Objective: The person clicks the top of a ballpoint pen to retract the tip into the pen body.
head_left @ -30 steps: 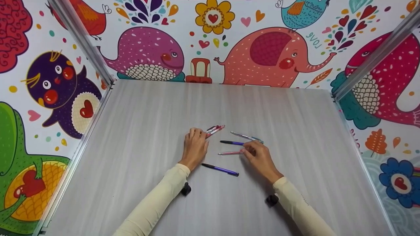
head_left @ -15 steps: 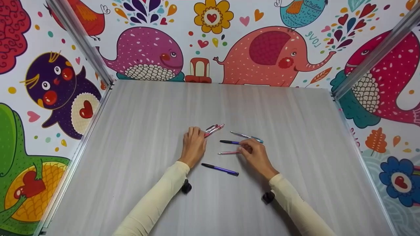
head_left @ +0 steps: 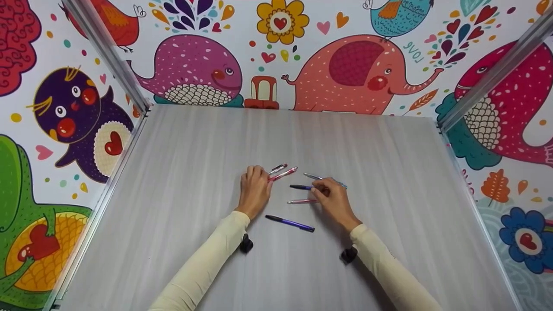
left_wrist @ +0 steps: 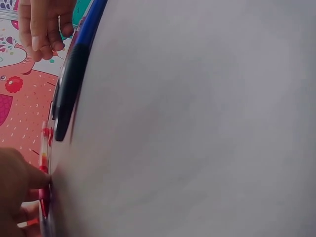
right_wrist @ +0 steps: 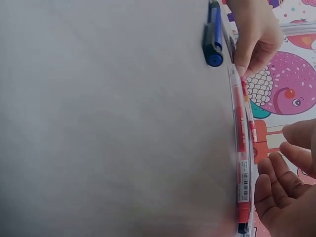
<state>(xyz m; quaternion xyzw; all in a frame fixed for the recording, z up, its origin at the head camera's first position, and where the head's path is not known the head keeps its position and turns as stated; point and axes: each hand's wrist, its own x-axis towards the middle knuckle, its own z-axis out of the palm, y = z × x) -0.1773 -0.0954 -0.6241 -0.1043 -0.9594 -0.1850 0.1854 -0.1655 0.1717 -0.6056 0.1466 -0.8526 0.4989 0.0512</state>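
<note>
My left hand (head_left: pixel 254 190) pinches the near end of a red pen (head_left: pixel 284 173) low over the table; its thumb lies against the red pen (left_wrist: pixel 44 195) in the left wrist view. Beside that pen, a clear pen with a dark clip (head_left: pixel 278 168) reaches out from under the fingers. My right hand (head_left: pixel 335 198) hovers with loosely bent fingers and nothing visible in its grasp. Under or next to it lie a blue pen with a black grip (head_left: pixel 299 187), a clear pen with a teal end (head_left: pixel 312 176) and a pink-red pen (head_left: pixel 300 201), each partly hidden.
Another blue pen (head_left: pixel 290 223) lies nearer the person, between the forearms. The grey wood-grain table (head_left: pixel 194 142) is bordered by metal rails and walls printed with cartoon animals. A small black wrist camera (head_left: pixel 246 244) hangs under each sleeve.
The red pen has swung apart from the clear pen at my left hand, leaving a gap between their tips. My right hand has drifted slightly left and away from the person. The other pens stay put.
</note>
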